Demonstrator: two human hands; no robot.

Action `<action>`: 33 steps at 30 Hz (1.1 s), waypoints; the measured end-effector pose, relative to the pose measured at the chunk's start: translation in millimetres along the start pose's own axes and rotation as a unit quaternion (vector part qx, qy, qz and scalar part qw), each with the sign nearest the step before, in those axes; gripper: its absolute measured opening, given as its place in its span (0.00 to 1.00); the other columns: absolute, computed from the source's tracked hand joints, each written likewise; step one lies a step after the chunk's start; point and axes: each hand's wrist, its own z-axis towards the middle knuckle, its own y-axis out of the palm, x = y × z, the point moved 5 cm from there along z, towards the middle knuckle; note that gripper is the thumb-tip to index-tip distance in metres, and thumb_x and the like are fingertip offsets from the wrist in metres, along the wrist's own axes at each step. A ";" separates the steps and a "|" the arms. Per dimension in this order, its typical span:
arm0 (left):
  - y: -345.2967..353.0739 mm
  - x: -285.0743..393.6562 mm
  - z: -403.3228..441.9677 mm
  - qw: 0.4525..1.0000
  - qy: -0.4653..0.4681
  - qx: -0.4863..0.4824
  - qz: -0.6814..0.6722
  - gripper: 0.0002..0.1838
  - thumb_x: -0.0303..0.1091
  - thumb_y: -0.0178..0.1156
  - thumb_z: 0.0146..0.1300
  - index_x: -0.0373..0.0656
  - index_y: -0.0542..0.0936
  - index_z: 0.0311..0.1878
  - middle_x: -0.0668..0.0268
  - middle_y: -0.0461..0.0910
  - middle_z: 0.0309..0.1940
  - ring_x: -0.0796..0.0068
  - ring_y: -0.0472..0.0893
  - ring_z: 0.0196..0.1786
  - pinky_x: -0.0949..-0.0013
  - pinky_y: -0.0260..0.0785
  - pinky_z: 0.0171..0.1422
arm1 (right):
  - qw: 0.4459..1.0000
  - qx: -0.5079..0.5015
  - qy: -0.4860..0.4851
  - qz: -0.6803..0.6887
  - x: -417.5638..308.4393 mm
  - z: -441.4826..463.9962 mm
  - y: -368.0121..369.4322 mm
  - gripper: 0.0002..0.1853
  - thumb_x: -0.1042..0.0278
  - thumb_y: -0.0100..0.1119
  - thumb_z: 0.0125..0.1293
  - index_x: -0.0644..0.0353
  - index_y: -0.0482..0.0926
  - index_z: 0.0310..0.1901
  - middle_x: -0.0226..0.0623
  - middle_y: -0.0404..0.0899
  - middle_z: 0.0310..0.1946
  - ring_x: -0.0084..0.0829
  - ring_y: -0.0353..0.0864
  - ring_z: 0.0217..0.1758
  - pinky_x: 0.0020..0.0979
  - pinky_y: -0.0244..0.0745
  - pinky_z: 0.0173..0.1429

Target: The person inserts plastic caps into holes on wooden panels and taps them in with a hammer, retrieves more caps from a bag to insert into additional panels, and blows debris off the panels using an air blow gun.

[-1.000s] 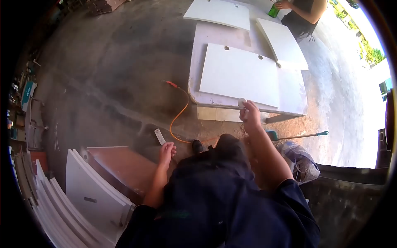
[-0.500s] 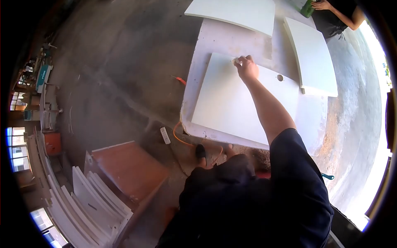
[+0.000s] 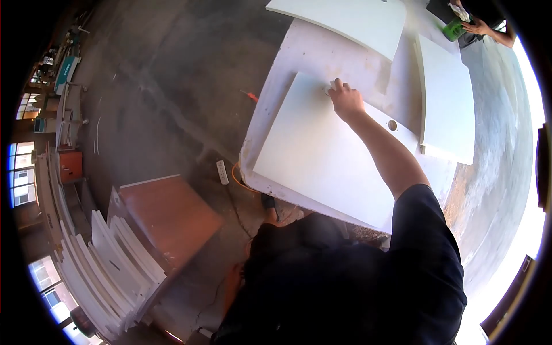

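My right hand [image 3: 348, 102] reaches to the far left corner of a white panel [image 3: 328, 155] with a round hole near its right edge. Its fingers are closed round a small white wad [image 3: 329, 89], which looks like a crumpled cloth and is pressed to the panel's surface. The panel lies flat on a pale worktable [image 3: 263, 135]. Low beside my dark clothing, a dim patch of skin [image 3: 233, 282] seems to belong to my left arm; the fingers of that hand cannot be made out.
Two more white panels [image 3: 345, 23] [image 3: 447, 100] lie at the back and right. Across the table, another person's hand [image 3: 477, 27] holds a green bottle [image 3: 453, 30]. A power strip [image 3: 222, 172], brown-topped box [image 3: 167, 215] and stacked white boards [image 3: 112, 267] are on the left.
The view has shifted slightly. My right hand stays near the same corner with the wad. The other person's green bottle now shows more fully, with a white cloth above it.
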 end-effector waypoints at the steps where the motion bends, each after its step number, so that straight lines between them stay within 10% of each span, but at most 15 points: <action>1: 0.9 4.9 -3.4 1.000 0.000 0.002 -0.011 0.22 0.44 0.49 0.73 0.33 0.76 0.55 0.56 0.81 0.43 0.65 0.80 0.40 0.62 0.73 0.46 | 1.000 0.006 0.007 0.022 -0.5 -0.9 -4.3 0.09 0.69 0.52 0.67 0.54 0.81 0.45 0.38 0.71 0.50 0.36 0.78 0.51 0.35 0.80 0.47; 16: -6.6 30.7 27.0 0.997 0.042 0.026 -0.051 0.22 0.45 0.50 0.74 0.34 0.75 0.57 0.55 0.82 0.45 0.64 0.82 0.40 0.63 0.74 0.44 | 0.991 -0.124 0.008 0.054 8.5 17.4 13.7 0.21 0.79 0.47 0.64 0.46 0.79 0.55 0.42 0.74 0.50 0.41 0.81 0.50 0.41 0.78 0.52; 22: -15.0 32.8 26.4 0.998 0.045 -0.002 -0.034 0.21 0.43 0.51 0.74 0.34 0.74 0.58 0.54 0.81 0.47 0.62 0.82 0.42 0.61 0.74 0.47 | 0.927 0.056 0.184 0.322 39.4 -21.4 -25.7 0.10 0.67 0.56 0.59 0.55 0.84 0.41 0.44 0.79 0.47 0.47 0.81 0.47 0.42 0.76 0.52; 24: -15.1 25.0 31.1 0.999 0.037 -0.007 -0.028 0.21 0.42 0.51 0.73 0.34 0.74 0.59 0.54 0.81 0.47 0.62 0.82 0.42 0.61 0.74 0.47 | 0.831 0.060 0.283 0.474 62.5 -51.6 -11.8 0.12 0.64 0.59 0.58 0.64 0.82 0.36 0.48 0.82 0.30 0.43 0.81 0.35 0.38 0.75 0.44; 28: -15.4 26.3 35.8 0.999 0.025 -0.016 0.020 0.22 0.43 0.52 0.73 0.34 0.74 0.59 0.55 0.82 0.46 0.64 0.83 0.40 0.62 0.74 0.43 | 0.801 0.001 0.375 0.468 95.9 -121.3 14.4 0.14 0.61 0.60 0.60 0.66 0.80 0.30 0.38 0.76 0.23 0.27 0.75 0.31 0.34 0.70 0.40; 30: -12.0 36.4 38.4 0.999 0.017 -0.030 0.036 0.23 0.45 0.52 0.73 0.34 0.74 0.59 0.55 0.82 0.46 0.64 0.83 0.41 0.62 0.74 0.44 | 0.884 0.052 0.344 0.311 104.9 -149.8 30.7 0.19 0.53 0.61 0.61 0.65 0.79 0.29 0.47 0.80 0.26 0.44 0.81 0.33 0.41 0.73 0.43; 33: -11.7 43.6 45.5 0.998 0.008 -0.029 0.048 0.23 0.46 0.51 0.73 0.34 0.74 0.57 0.55 0.82 0.46 0.64 0.83 0.43 0.62 0.75 0.44 | 0.852 -0.008 0.442 0.281 100.1 -173.8 30.4 0.16 0.54 0.62 0.61 0.60 0.80 0.33 0.45 0.81 0.30 0.49 0.81 0.35 0.44 0.75 0.42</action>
